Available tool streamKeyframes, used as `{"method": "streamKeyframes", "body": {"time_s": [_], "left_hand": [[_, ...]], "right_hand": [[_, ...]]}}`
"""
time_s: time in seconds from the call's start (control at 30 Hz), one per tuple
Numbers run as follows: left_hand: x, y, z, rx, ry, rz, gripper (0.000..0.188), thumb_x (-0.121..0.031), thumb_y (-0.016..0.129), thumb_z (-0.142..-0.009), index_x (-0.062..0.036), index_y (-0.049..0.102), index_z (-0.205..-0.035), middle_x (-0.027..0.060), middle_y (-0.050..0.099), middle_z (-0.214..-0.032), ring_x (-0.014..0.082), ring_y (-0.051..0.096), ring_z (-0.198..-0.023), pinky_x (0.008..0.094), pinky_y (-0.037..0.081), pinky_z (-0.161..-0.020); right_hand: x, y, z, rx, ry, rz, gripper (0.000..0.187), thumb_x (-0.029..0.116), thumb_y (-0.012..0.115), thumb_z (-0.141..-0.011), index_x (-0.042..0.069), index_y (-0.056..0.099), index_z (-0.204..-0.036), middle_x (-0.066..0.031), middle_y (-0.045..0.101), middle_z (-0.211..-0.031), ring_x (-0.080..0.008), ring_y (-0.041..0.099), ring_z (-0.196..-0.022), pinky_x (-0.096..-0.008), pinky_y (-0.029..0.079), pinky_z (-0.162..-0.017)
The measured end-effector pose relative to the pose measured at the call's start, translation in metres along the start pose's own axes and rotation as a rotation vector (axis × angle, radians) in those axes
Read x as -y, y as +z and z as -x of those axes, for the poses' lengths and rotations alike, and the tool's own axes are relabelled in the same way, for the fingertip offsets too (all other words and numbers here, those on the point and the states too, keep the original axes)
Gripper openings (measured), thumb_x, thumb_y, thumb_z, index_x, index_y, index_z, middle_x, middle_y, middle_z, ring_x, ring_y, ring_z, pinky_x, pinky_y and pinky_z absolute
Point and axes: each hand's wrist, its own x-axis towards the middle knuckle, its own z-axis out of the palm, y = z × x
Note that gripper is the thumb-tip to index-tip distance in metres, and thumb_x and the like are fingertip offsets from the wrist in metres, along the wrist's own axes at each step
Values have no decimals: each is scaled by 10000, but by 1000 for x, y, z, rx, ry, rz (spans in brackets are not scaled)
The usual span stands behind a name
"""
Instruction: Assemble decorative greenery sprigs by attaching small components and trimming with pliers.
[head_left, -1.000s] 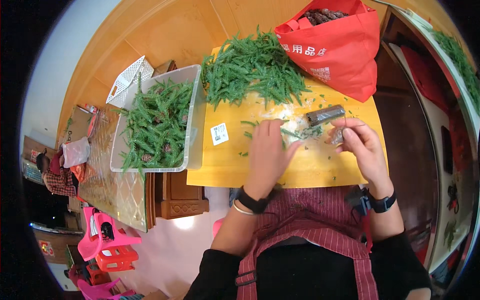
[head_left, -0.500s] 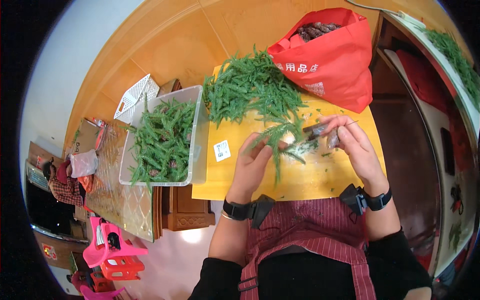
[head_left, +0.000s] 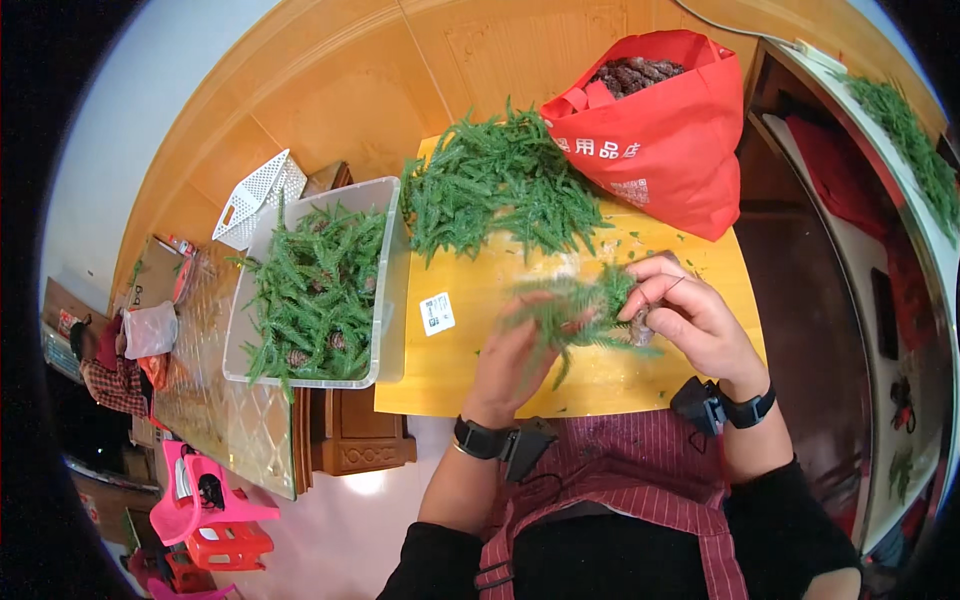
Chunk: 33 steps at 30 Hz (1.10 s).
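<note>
Over the yellow board (head_left: pixel 450 375), my left hand (head_left: pixel 505 365) is closed around a green fir-like sprig (head_left: pixel 570 315), whose needles are smeared by motion. My right hand (head_left: pixel 695 325) pinches a small brownish pine cone (head_left: pixel 640 328) with a thin dark wire, close against the sprig. Whether the wire wraps round the stem I cannot tell. Beyond both hands lies a heap of green sprigs (head_left: pixel 490 185). A clear plastic bin (head_left: pixel 392 290) to the left is full of sprigs, with pine cones showing among them.
A red bag (head_left: pixel 660 150) of pine cones stands at the board's far right corner. Behind the bin sits a white perforated basket (head_left: pixel 262 195). More greenery (head_left: pixel 905 135) rests on a shelf at the right. Pink and red stools (head_left: pixel 215 500) stand lower left; a person (head_left: pixel 110 375) is farther off.
My right hand has moved left, bringing the pine cone against the sprig. The sprig has turned in my left hand. The view has shifted slightly.
</note>
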Motion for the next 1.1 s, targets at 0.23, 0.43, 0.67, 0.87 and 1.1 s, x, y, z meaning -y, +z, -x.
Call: {"method": "streamKeyframes", "body": {"time_s": [0.23,0.43,0.67,0.87,1.1], "left_hand": [[-20,2,-5,-5,41,-132,429,-186,491,-897,5,404,-1271,126,535,-1095,242,487,-1093,366,379,-939],[-26,31,-4,14,-51,-527,401,-50,499,-870,-8,416,-1260,84,549,-1002,137,551,-858,255,439,-788],[-16,39,-7,-183,142,-122,243,-22,498,-877,-23,466,-1118,50,530,-923,94,523,-797,227,434,-706],[-13,39,-8,-27,97,-201,369,-36,595,-784,-56,441,-1118,71,545,-1031,130,527,-913,247,428,-779],[-33,34,-1,-21,21,-441,501,-62,708,-680,-51,468,-1119,52,545,-1052,127,519,-946,256,426,-812]], "right_hand": [[-3,4,0,81,6,144,122,17,516,-788,-18,604,-866,-97,503,-1064,-167,551,-820,-251,447,-721],[3,9,1,43,-43,166,130,35,545,-770,-15,608,-872,-127,483,-1115,-168,571,-842,-283,465,-744],[2,11,-1,76,-141,171,156,131,601,-755,18,631,-858,-147,504,-1103,-202,557,-857,-320,431,-815],[7,11,1,41,-36,355,149,142,630,-748,33,638,-848,-86,561,-866,-221,553,-778,-295,436,-732],[6,10,2,88,-168,423,170,154,660,-732,37,630,-852,-83,527,-790,-243,546,-739,-324,442,-655]]}}
